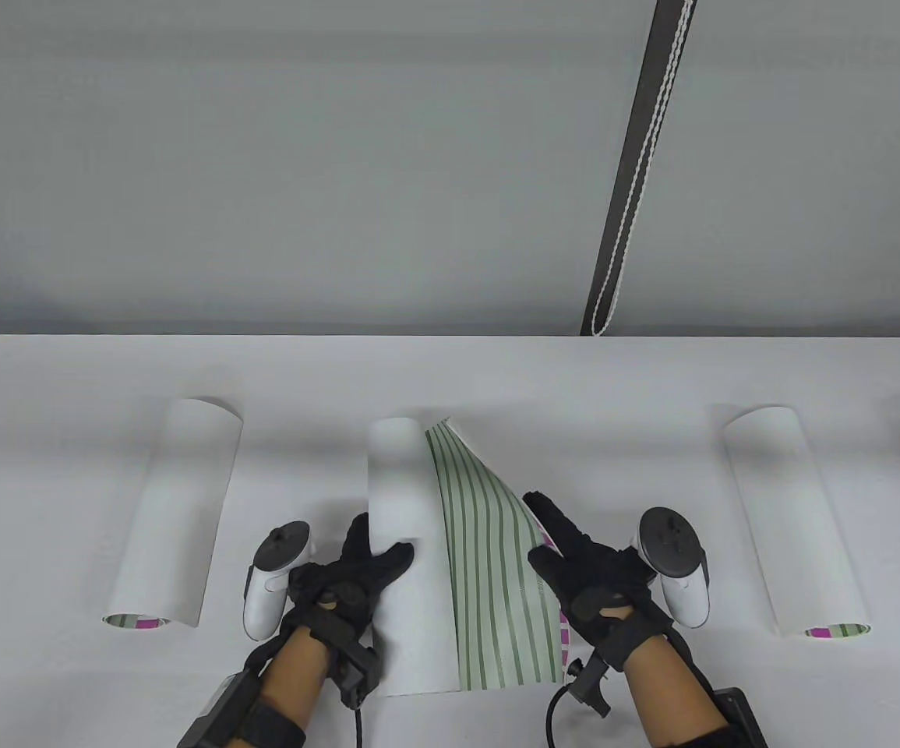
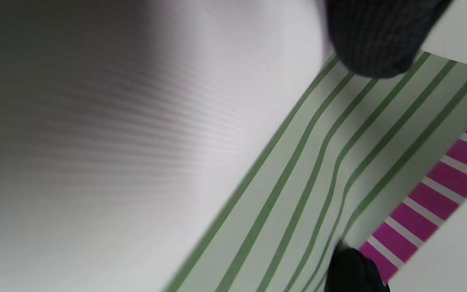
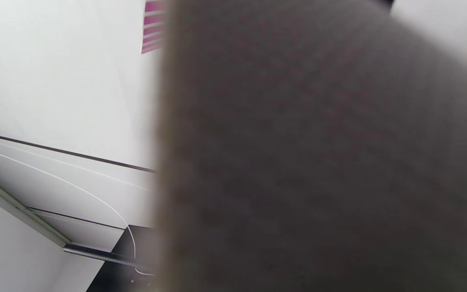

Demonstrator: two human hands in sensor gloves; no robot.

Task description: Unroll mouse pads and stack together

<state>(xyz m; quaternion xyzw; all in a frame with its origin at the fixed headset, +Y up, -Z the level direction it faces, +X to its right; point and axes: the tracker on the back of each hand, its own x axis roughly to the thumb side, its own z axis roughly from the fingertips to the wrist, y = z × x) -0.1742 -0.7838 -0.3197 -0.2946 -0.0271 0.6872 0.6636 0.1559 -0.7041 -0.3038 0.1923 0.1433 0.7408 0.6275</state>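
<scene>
Table view shows the middle mouse pad (image 1: 450,561) at the near centre of the table (image 1: 450,366), partly unrolled: its white rolled portion lies on the left, and its green-striped face is exposed on the right with the far right corner curling up. The left hand (image 1: 344,580) grips the rolled portion, thumb on one side and fingers laid over the top. The right hand (image 1: 594,580) rests on the pad's right edge with fingers extended and flat, pressing rather than closing around it; a magenta-striped border shows just beside this hand. The left wrist view confirms the white roll against the green stripes and magenta border. The right wrist view is mostly blocked by a blurred dark mass and adds nothing on finger state. 2 further pads remain fully rolled: the left roll (image 1: 173,518) and the right roll (image 1: 796,522), each well apart from the hands. Judged step: unrolling pad 1 of 3; stacking has not begun. The next move likely calls for holding the right edge down while rolling the white portion leftward until flat.
</scene>
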